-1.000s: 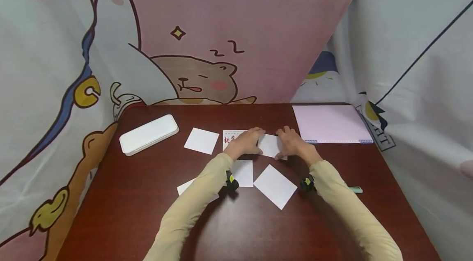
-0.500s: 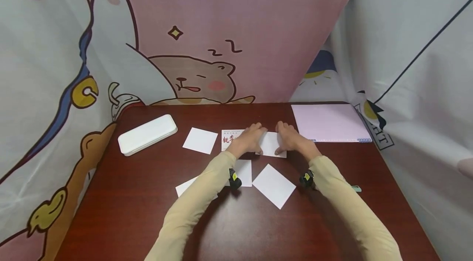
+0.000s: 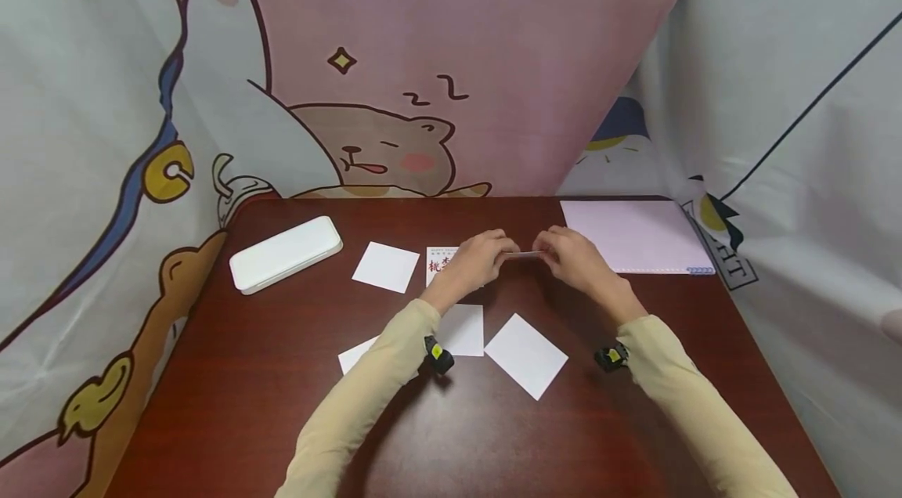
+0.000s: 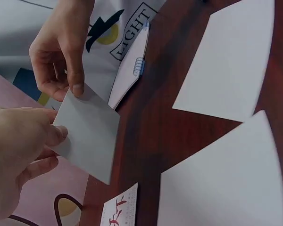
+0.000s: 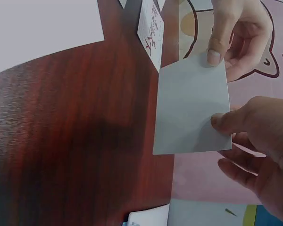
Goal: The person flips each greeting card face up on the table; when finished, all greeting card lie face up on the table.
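1. Left hand (image 3: 474,263) pinches one edge of a small white card (image 5: 192,106) between thumb and fingers; right hand (image 3: 574,257) pinches the opposite edge in the same way. Both grips are at the margins, with the middle of the card free.
2. The card is lifted clear of the table (image 3: 232,396) and held between the two hands (edge-on to the head camera, so it shows there only as a thin line). The wrist views show its blank grey-white face and no crease that I can see.
3. Judgement: to handle it well, keep the pinches light and near the corners, and keep the two held edges level so the sheet does not bow or twist.
4. Just below the left hand lies a printed card (image 3: 440,264) with red characters; a tilt downward could brush it.
5. Further out: loose white squares (image 3: 526,355) lie nearer the person, another white square (image 3: 386,266) to the left, a white case (image 3: 285,254) beyond it, and a pink pad (image 3: 630,235) at far right.
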Tool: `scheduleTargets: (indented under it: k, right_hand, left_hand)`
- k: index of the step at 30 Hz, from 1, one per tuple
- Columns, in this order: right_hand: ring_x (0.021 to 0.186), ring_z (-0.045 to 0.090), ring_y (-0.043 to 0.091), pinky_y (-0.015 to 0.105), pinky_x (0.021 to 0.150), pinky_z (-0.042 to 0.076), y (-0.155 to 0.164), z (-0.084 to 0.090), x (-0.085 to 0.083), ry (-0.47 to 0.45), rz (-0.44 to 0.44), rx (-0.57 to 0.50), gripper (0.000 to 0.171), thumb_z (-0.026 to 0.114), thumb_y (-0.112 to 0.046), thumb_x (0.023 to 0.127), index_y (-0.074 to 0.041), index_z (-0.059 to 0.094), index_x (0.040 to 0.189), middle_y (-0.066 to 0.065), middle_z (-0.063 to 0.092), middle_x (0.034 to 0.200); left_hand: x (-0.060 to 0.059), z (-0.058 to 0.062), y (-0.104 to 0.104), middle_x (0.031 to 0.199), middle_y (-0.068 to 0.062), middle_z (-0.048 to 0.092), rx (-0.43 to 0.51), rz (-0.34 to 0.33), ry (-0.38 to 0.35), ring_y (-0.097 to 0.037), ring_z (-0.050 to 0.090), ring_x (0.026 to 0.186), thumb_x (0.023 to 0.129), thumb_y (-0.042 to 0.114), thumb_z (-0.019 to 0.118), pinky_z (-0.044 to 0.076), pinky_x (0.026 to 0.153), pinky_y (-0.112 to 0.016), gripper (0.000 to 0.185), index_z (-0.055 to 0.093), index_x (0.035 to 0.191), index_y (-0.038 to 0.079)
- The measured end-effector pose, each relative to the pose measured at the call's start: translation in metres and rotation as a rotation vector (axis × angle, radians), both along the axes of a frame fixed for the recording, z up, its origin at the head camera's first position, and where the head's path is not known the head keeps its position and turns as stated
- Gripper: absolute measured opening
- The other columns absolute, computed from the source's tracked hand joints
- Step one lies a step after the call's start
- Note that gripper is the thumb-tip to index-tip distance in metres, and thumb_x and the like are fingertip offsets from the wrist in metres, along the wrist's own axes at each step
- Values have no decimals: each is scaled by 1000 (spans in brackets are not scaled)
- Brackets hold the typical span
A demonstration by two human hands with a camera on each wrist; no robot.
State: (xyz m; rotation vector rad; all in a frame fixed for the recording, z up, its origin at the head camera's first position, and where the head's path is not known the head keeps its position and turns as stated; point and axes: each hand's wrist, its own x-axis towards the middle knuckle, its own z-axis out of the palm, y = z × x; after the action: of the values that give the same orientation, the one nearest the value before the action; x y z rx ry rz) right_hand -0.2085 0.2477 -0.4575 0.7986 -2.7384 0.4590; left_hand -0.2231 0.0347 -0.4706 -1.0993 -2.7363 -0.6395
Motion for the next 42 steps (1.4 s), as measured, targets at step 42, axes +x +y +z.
scheduleTargets:
  k: [42]
  right_hand:
    - [79, 68, 22, 39, 69, 54, -3, -56, 7, -146, -5, 73, 21, 75, -14, 75, -13, 73, 96, 3, 72, 88]
  left_hand:
    - [15, -57, -4, 96, 7, 70, -122, -47, 70, -12, 66, 83, 85, 13, 62, 53, 77, -25, 17, 73, 96, 19]
